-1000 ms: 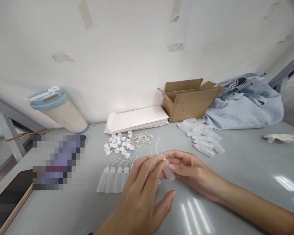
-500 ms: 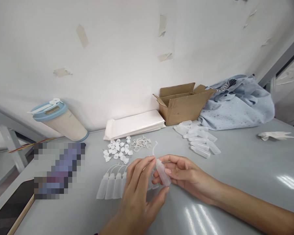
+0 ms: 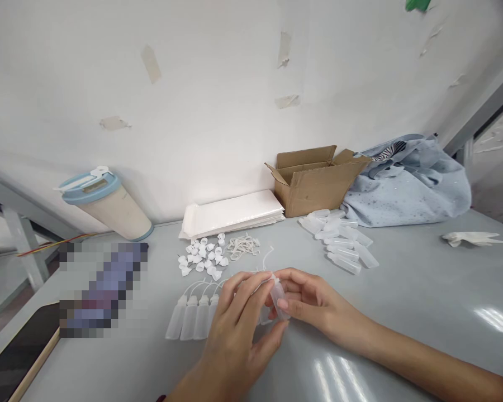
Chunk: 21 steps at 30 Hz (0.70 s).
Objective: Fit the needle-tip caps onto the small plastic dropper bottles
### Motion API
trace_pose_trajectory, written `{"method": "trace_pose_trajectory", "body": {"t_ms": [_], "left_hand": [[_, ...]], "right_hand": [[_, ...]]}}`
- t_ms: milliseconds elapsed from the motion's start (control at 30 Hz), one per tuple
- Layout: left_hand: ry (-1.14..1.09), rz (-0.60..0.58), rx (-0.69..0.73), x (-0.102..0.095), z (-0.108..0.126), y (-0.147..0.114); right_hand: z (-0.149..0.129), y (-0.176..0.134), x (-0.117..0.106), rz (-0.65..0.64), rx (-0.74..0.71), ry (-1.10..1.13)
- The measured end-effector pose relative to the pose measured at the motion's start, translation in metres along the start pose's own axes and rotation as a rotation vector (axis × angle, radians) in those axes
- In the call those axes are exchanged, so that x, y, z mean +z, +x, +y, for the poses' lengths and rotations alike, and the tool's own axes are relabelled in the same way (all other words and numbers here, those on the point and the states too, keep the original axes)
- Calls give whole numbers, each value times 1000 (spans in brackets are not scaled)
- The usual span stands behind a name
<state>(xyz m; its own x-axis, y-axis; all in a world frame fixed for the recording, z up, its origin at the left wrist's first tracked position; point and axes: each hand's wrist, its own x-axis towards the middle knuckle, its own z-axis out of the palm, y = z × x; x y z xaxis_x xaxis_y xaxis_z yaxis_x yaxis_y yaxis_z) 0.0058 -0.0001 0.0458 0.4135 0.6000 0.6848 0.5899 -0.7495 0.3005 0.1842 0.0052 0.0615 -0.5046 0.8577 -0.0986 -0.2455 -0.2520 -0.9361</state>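
Between my two hands is a small translucent squeeze bottle (image 3: 280, 301), tilted, with a thin curved strap (image 3: 267, 257) rising by its neck. My left hand (image 3: 243, 324) has its fingertips at the neck and its thumb near the base. The bottle's side lies in my right hand (image 3: 308, 298), thumb pressed on the front and fingers behind. Left of my hands stretches a row of similar bottles (image 3: 188, 319) with looped straps, partly hidden by my left hand. Behind them lie a cluster of white caps (image 3: 201, 257) and a small pile of loose straps (image 3: 243, 245).
More translucent bottles (image 3: 339, 237) lie in a heap at the right. At the back are white padded mailers (image 3: 235, 212), an open cardboard box (image 3: 318, 187) and a light blue cloth bag (image 3: 414, 190). A tumbler (image 3: 113, 204) and a phone (image 3: 23, 349) are on the left, a crumpled tissue (image 3: 473, 239) far right.
The fingers of my right hand have curled closer round the bottle, and my left fingertips have come tighter to its neck. The view has shifted slightly.
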Motion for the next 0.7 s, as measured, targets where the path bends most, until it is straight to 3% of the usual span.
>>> {"method": "trace_pose_trajectory", "body": {"t_ms": [133, 400, 700], "left_hand": [[30, 10, 18, 0, 1, 2], [50, -19, 28, 1, 0, 1], [-1, -225, -5, -4, -6, 3]], "right_hand": [[0, 1, 2, 58, -14, -149], [1, 1, 1, 64, 19, -233], [6, 4, -5, 196, -8, -658]]}}
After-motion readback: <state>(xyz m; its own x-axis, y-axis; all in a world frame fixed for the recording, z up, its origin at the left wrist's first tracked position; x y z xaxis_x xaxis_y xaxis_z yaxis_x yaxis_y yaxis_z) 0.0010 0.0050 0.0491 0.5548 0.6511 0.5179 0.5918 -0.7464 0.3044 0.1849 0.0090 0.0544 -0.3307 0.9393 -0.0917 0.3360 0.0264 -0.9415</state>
